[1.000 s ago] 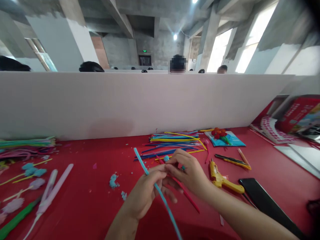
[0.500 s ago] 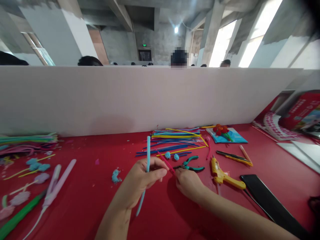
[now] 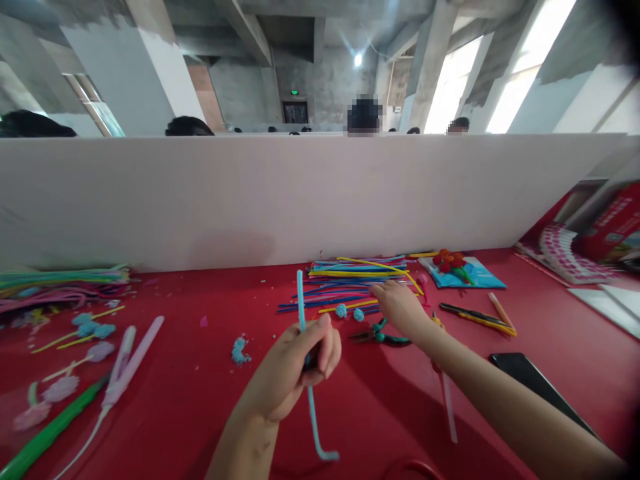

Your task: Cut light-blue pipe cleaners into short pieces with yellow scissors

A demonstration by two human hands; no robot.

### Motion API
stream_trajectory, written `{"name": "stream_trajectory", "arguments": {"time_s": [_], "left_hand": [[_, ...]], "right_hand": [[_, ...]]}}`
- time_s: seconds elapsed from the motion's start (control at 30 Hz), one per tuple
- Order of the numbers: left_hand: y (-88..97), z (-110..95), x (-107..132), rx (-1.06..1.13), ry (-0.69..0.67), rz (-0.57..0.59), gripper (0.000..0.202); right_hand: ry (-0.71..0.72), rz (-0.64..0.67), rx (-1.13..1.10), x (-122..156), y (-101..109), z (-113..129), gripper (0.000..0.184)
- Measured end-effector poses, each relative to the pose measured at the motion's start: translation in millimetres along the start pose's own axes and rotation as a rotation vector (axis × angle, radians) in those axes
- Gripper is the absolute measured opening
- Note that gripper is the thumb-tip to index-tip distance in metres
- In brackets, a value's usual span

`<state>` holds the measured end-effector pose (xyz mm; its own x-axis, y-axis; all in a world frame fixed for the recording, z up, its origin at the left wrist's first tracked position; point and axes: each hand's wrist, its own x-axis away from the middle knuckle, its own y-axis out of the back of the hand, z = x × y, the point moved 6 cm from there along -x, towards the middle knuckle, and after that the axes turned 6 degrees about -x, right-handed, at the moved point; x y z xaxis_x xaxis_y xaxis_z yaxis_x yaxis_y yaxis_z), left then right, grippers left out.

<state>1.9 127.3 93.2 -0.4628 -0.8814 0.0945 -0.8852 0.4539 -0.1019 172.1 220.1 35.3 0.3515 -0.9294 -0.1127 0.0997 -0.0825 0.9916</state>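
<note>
The left hand (image 3: 297,363) grips a light-blue stem (image 3: 301,300) roughly upright above the table (image 3: 175,413); the right hand (image 3: 400,310), finger closure indeterminable, reaches the coloured bundle (image 3: 357,273), apparently selecting, which calls for a single pick.

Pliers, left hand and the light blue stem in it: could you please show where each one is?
Pliers (image 3: 379,336), head view: close to the pivot.
Left hand (image 3: 294,359), head view: middle of the hand.
Light blue stem (image 3: 301,300), head view: upper part, above the hand.
</note>
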Motion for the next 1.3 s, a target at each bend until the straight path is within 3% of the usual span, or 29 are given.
{"name": "stream_trajectory", "arguments": {"time_s": [0.1, 0.23, 0.43, 0.57, 0.8, 1.1, 1.3], "left_hand": [[11.1, 4.3, -2.5, 0.118, -0.014, -0.057, 0.041], [25.4, 4.8, -4.6, 0.248, -0.056, -0.149, 0.037], [24.6, 6.3, -7.9, 0.327, 0.009, -0.196, 0.028], [23.1, 12.4, -10.2, 0.368, 0.059, -0.213, 0.009], [28.3, 15.9, -15.8, 0.455, 0.045, -0.162, 0.034], [37.7, 15.0, -17.0, 0.501, 0.006, -0.204, 0.029], [49.3, 14.4, -14.5, 0.517, -0.032, -0.237, 0.027]], "right_hand": [[-0.006, -0.004, 0.021, -19.1, -7.3, -22.4, 0.018], [-0.019, -0.004, 0.050, -30.2, -27.0, -38.5, 0.030], [-0.008, -0.016, 0.072, -45.1, -38.7, -46.9, 0.030], [-0.001, -0.050, 0.064, -72.7, -37.7, -38.9, 0.029], [-0.014, -0.159, 0.088, -110.0, -30.4, -17.7, 0.029], [0.019, -0.084, 0.076, -120.1, -36.8, -23.1, 0.031], [-0.009, -0.158, 0.038, -119.3, -11.2, -39.6, 0.029]]}}
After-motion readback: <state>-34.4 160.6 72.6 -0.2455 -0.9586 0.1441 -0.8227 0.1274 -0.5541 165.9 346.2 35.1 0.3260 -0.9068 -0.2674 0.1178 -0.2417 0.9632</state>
